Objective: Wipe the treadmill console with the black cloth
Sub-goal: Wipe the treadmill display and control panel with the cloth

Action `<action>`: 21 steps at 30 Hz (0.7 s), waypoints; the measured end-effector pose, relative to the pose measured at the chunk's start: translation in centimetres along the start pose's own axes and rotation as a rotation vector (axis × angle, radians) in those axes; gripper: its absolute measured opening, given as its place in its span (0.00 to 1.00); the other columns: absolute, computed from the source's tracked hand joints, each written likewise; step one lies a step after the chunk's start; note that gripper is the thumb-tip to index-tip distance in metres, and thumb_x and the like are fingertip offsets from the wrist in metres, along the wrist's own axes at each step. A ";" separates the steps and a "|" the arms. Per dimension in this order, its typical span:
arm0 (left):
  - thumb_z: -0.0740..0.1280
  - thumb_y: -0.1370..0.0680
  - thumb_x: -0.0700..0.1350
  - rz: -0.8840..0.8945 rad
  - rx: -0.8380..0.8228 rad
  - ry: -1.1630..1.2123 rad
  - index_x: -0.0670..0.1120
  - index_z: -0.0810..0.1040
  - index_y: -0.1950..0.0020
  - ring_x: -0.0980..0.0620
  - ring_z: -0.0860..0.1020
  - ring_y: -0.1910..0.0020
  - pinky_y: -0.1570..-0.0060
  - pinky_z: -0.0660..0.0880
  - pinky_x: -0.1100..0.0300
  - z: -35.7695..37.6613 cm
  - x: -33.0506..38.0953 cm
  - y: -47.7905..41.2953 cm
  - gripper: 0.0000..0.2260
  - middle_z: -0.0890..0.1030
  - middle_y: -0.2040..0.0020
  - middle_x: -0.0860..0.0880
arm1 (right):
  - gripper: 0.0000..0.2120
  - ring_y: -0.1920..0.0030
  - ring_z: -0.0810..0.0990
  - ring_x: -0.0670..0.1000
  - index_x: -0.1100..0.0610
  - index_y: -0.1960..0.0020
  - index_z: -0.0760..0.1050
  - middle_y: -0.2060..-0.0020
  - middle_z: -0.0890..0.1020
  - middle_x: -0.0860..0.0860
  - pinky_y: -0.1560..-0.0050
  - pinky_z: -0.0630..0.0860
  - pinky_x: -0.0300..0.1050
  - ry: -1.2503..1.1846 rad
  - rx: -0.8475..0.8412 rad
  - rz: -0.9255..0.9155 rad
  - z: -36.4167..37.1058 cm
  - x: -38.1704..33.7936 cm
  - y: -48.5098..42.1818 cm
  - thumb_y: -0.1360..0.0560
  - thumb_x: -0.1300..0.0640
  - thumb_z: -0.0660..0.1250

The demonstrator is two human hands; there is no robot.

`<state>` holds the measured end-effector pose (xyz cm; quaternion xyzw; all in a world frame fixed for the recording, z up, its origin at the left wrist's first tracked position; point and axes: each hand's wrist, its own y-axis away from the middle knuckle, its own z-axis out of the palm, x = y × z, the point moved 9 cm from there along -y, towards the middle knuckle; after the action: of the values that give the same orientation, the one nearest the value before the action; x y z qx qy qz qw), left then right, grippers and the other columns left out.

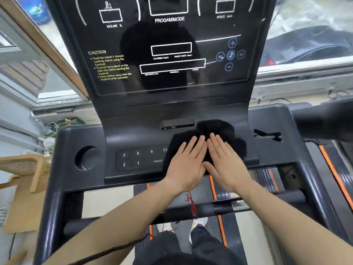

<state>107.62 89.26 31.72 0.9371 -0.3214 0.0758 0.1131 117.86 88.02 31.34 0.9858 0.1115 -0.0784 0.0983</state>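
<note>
The black cloth [215,129] lies bunched on the lower panel of the treadmill console [133,134], covering the right part of the button pad [137,158]. My left hand [186,163] and my right hand [224,159] rest flat on the cloth side by side, fingers straight and together, pointing up toward the display panel [172,54]. Neither hand is curled around the cloth; both palms press down on it. The cloth's lower part is hidden under my hands.
A round cup holder [87,158] sits left of the buttons. A small dark slot piece [177,124] lies just above the cloth. Black handlebars [324,121] run along right and front [248,205]. A wooden chair [24,169] stands at left. Windows lie behind the console.
</note>
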 end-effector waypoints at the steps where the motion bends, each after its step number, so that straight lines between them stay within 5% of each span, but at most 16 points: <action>1: 0.51 0.17 0.54 0.034 -0.011 -0.016 0.44 0.48 0.17 0.46 0.45 0.18 0.21 0.50 0.46 0.4 1.1 -0.3 0.30 0.46 0.17 0.47 | 0.37 0.19 0.44 0.54 0.60 0.19 0.48 0.19 0.47 0.56 0.20 0.49 0.53 -0.022 0.007 0.031 0.2 0.7 1.0 0.18 0.36 0.38; 6: 0.50 0.17 0.54 0.080 -0.007 -0.090 0.43 0.48 0.18 0.46 0.46 0.18 0.21 0.49 0.47 0.6 2.6 -2.4 0.31 0.46 0.17 0.45 | 0.38 0.19 0.44 0.53 0.59 0.19 0.47 0.19 0.47 0.55 0.20 0.51 0.53 -0.044 0.034 0.064 0.0 3.2 1.2 0.19 0.34 0.35; 10: 0.46 0.17 0.52 -0.027 0.054 -0.187 0.43 0.42 0.18 0.47 0.40 0.19 0.21 0.41 0.48 -2.0 2.2 -6.9 0.30 0.41 0.17 0.45 | 0.38 0.20 0.37 0.51 0.57 0.18 0.41 0.19 0.41 0.53 0.20 0.42 0.50 -0.114 0.068 0.132 -1.8 5.6 -3.1 0.20 0.35 0.34; 17: 0.45 0.17 0.53 -0.284 0.096 -0.215 0.40 0.36 0.20 0.43 0.36 0.20 0.21 0.43 0.46 -3.0 -2.3 -4.5 0.31 0.36 0.19 0.41 | 0.34 0.20 0.40 0.51 0.58 0.18 0.45 0.19 0.48 0.53 0.22 0.45 0.49 0.041 0.083 -0.226 -3.5 1.0 -7.7 0.17 0.38 0.42; 21: 0.46 0.16 0.54 -0.242 0.083 -0.208 0.39 0.37 0.19 0.42 0.37 0.20 0.21 0.43 0.46 -2.8 -1.2 -6.0 0.32 0.37 0.19 0.41 | 0.33 0.19 0.40 0.48 0.54 0.18 0.44 0.19 0.44 0.49 0.21 0.47 0.50 0.008 0.102 -0.147 -3.4 3.2 -6.9 0.17 0.38 0.41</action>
<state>110.24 95.34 33.21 0.9756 -0.2129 -0.0224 0.0485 119.74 96.00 32.87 0.9789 0.1800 -0.0871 0.0415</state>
